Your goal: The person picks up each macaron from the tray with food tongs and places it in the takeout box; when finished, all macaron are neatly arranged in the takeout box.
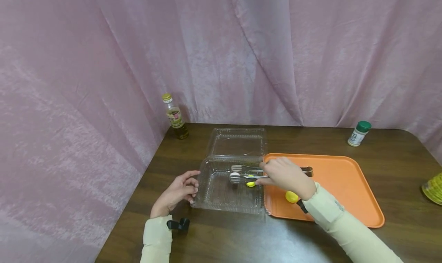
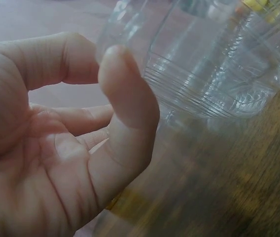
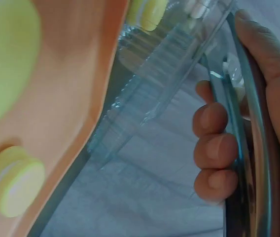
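and there's your left hand (image 1: 179,190), fingers loosely bent and a gap showing between them, its sleeved forearm (image 1: 157,234) rising from the lower edge! over on the right, your right forearm (image 1: 348,226) slants in from the corner, your right hand (image 1: 284,175) gripping, fingers curled, thumb (image 3: 261,42) stretched opposite!

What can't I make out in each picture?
Head view: bottle label, too small to read; tongs, middle hidden by right hand; yellow-green container, cut by right edge.
Left wrist view: yellow thing, blurred and cut by top edge.
Right wrist view: large yellow thing, cut by left edge.
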